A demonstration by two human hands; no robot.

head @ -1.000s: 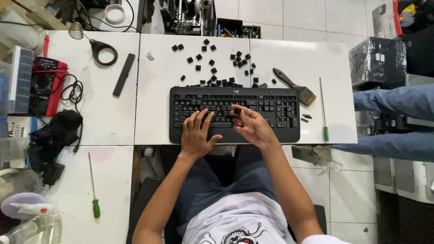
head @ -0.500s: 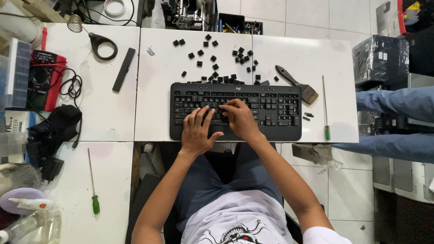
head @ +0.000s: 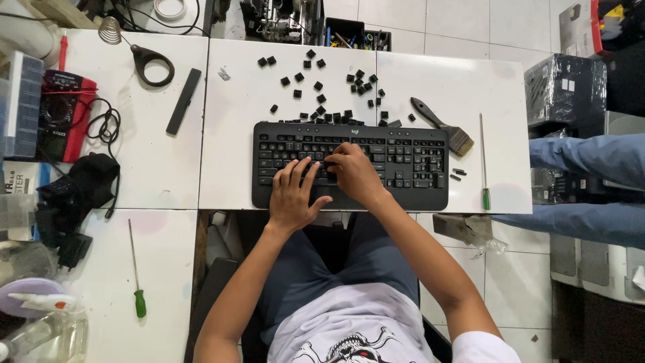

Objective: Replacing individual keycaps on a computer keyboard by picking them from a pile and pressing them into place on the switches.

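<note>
Seen from above, a seated person works at a white worktop (head: 235,134) with both hands on a black keyboard (head: 349,166).

Far to the left of the hands, a green-handled screwdriver (head: 136,272) lies on a lower worktop, set aside within arm's reach. Up and left of the hands sit a red multimeter (head: 65,117) with its coiled leads and a flat black bar (head: 183,101).

The left hand (head: 295,195) lies open, fingers spread flat across the lower middle keys, apparently steadying the keyboard so it does not slide. Just beside it, touching at the thumb side, the right hand (head: 354,173) curls downward, fingertips pressed onto the keys near the middle row; whether it pinches a key cannot be told.

Beyond the hands, past the keyboard's far edge, loose black keycaps (head: 316,86) lie scattered, likely pulled off and kept close by.

Right of the hands, a paintbrush (head: 442,126) rests near the keyboard's top corner, and a second green-handled screwdriver (head: 484,161) lies alongside. Further right, another person's blue sleeves (head: 584,158) show.
</note>
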